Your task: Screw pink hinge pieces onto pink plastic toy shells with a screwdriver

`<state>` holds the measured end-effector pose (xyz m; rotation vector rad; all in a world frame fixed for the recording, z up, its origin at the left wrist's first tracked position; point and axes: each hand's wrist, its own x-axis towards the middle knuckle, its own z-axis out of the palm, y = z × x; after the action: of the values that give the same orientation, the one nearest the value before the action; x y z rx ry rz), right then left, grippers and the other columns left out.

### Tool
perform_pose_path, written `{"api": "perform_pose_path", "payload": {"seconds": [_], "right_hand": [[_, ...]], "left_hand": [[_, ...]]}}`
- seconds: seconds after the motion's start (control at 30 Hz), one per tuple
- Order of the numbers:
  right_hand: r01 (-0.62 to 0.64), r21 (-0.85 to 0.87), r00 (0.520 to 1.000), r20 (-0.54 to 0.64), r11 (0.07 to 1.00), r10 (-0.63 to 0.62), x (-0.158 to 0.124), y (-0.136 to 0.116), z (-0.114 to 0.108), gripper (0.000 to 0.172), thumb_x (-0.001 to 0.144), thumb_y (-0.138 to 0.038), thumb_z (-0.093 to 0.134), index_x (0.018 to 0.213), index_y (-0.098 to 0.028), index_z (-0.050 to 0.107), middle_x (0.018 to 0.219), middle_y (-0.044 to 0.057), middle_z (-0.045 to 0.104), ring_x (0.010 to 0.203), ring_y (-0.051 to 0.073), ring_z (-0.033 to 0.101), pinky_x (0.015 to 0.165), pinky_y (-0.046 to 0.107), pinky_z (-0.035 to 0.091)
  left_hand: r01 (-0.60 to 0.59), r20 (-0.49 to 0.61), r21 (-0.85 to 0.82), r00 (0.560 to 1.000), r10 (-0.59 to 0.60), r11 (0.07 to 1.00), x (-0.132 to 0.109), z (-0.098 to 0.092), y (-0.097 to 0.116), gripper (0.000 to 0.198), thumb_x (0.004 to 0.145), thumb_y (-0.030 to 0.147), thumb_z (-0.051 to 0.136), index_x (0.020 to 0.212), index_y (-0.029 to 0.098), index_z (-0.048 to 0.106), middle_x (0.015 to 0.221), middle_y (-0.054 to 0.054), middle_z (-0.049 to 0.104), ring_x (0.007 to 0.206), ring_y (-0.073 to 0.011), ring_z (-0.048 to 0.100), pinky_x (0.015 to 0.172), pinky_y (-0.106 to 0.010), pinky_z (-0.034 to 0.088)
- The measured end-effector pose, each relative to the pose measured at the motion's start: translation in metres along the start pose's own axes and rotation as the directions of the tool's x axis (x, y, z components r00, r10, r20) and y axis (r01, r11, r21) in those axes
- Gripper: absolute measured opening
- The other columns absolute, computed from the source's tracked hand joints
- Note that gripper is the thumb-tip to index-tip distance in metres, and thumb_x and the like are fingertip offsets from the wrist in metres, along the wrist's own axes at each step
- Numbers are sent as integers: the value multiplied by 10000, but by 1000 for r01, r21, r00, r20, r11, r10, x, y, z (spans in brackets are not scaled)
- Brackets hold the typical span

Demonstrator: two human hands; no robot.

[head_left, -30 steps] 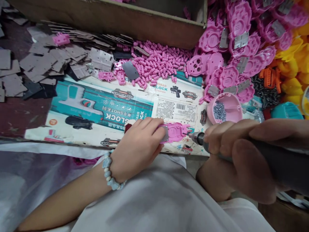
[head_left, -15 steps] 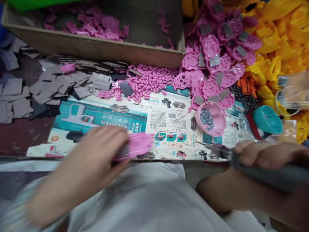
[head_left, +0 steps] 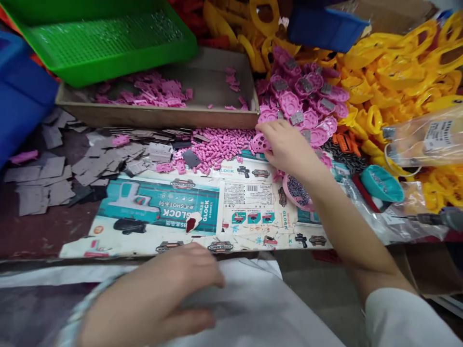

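My right hand [head_left: 289, 147] reaches over the table to the near left side of a heap of pink plastic shells [head_left: 289, 102]. Its thumb and fingers close around the edge of one pink shell [head_left: 259, 143] with round holes. Under that forearm, a pink cup of small screws [head_left: 298, 190] is partly covered. My left hand [head_left: 173, 289] hovers over my lap in front of the table edge, thumb and fingers apart, holding nothing. At the right edge, an electric screwdriver [head_left: 450, 219] is out of both hands, its bit pointing left.
A printed cardboard sheet [head_left: 202, 243] covers the front of the table. Behind it are grey plates [head_left: 96, 164], small pink pegs [head_left: 224, 144], and a cardboard box [head_left: 162, 115] under a green tray [head_left: 119, 58]. Yellow parts [head_left: 376, 77] and a teal cup [head_left: 382, 183] are on the right.
The pink part has left my left hand, which has opened. My right hand has let go of the screwdriver and moved left and forward to the pink shells. The view has shifted too.
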<state>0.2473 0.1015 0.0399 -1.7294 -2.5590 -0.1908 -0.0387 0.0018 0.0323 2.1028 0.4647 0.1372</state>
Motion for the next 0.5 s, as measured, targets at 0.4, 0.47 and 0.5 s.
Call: {"api": "perform_pose_path", "payload": {"seconds": [0.4, 0.47, 0.5], "right_hand": [[54, -66, 994, -94, 996, -60, 12, 11, 3, 448, 738, -131, 560, 1176, -109, 471, 1177, 152, 493, 1101, 342, 434, 902, 513, 401], [73, 192, 964, -265, 979, -20, 2, -8, -11, 463, 772, -182, 544, 1212, -136, 404, 1172, 128, 487, 1083, 284, 466, 929, 454, 430], [125, 402, 937, -349, 907, 26, -5, -22, -15, 439, 802, -200, 527, 1215, -169, 381, 1167, 110, 483, 1073, 249, 489, 933, 415, 451]], "left_hand": [[-65, -236, -551, 968, -80, 832, 26, 4, -18, 148, 853, 232, 548, 977, 180, 611, 992, -74, 640, 945, -174, 593, 871, -289, 462], [-106, -343, -719, 914, -218, 687, 30, 8, -22, 254, 879, 317, 535, 1099, 193, 562, 1090, -101, 616, 964, -192, 603, 873, -325, 484], [-153, -372, -801, 885, -281, 579, 34, 11, -24, 333, 887, 385, 519, 1166, 203, 516, 1134, -114, 600, 952, -199, 614, 851, -340, 502]]}}
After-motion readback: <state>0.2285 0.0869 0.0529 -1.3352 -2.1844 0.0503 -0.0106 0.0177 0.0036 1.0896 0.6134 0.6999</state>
